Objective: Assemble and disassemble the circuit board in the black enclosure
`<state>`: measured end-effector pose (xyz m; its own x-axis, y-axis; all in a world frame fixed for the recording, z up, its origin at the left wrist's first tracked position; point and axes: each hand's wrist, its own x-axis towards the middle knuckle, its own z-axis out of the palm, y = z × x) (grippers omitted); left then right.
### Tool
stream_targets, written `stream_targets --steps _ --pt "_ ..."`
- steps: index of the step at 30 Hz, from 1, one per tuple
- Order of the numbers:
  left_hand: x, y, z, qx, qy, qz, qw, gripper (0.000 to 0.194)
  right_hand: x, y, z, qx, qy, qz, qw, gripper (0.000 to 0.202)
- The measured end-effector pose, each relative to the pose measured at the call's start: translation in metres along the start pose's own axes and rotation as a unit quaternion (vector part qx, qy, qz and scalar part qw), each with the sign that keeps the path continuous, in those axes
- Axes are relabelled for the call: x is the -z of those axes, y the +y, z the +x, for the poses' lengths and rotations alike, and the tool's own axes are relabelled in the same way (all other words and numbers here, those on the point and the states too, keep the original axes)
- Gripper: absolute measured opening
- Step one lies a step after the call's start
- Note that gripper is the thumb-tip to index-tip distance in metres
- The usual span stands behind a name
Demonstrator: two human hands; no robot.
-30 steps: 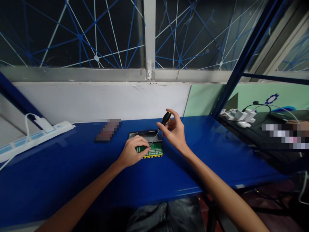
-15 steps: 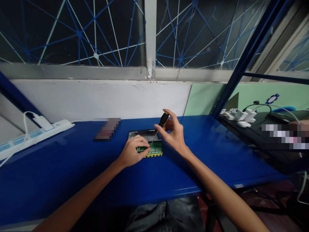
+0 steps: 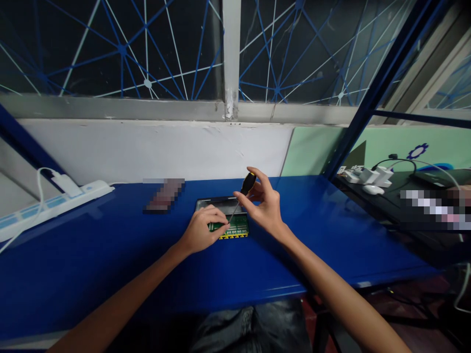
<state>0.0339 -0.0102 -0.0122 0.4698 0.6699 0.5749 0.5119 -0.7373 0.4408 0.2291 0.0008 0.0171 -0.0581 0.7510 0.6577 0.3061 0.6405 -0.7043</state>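
Circuit board: A green circuit board (image 3: 239,226) is laid on the blue table (image 3: 147,274), its left part covered by fingers; along its near edge a toothed yellow strip (image 3: 235,236) is shown.

Screwdriver: A black-and-yellow screwdriver (image 3: 248,183) is held aslant, its handle raised above the board, its thin shaft lowered to the board's face.

Right hand: Beyond the board and to its right, the handle is pinched between thumb and forefinger of the right hand (image 3: 263,201), the other fingers curled behind.

Left hand: Over the board's left part, thumb and forefinger of the left hand (image 3: 204,228) are brought together at the screwdriver's tip; whether the tip or some tiny part is pinched cannot be told at this range.

Stage of work: Partway, it is judged: the board is laid bare and the tool is already set to it, while no cover is closed over it.

Open case: Directly beyond the board, a shallow black case (image 3: 208,204) is seen open, its grey inside faintly shiny.

Textures: The board is lined with rows of small pale parts; the shaft is slim and straight, the handle rounded, the tabletop smooth and glossy.

Surroundings: Well left of the board, a long white power strip (image 3: 84,192) is set.
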Motion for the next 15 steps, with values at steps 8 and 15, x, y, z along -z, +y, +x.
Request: stream_targets --steps 8,15 --pt "-0.0004 -0.0005 0.0004 0.004 0.002 -0.009 1.0 0.014 -0.0006 0.0008 -0.0001 0.005 0.007 0.005 1.0 0.061" --pt "0.0004 -0.0011 0.0017 0.003 -0.006 0.013 1.0 0.011 0.0021 0.0023 0.0019 0.004 0.013 0.0 1.0 0.061"
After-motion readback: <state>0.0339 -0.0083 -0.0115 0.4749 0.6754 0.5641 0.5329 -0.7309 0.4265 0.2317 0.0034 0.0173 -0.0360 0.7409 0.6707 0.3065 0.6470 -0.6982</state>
